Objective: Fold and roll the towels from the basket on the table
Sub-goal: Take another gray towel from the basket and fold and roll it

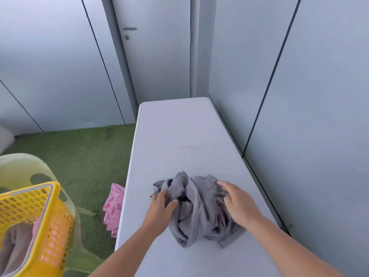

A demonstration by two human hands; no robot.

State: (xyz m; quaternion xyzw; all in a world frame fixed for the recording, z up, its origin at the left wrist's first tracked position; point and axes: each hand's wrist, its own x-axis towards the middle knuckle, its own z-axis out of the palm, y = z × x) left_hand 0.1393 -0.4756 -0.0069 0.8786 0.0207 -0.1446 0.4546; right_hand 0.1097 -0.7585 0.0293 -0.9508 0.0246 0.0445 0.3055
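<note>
A crumpled grey towel (pixel 196 211) lies bunched on the near half of the white table (pixel 179 132). My left hand (pixel 160 206) pinches a fold at the towel's left side between thumb and fingers. My right hand (pixel 238 202) lies on the towel's right side with its fingers curled into the cloth. At the lower left a yellow mesh basket (pixel 50 208) holds a grey-brown towel (pixel 14 244) and some pink cloth.
A pink towel (pixel 113 208) lies on the green artificial grass beside the table's left edge. The basket sits on a pale green plastic chair (pixel 24 168). Grey walls run along the table's right side and a door (pixel 157 48) stands behind its far end.
</note>
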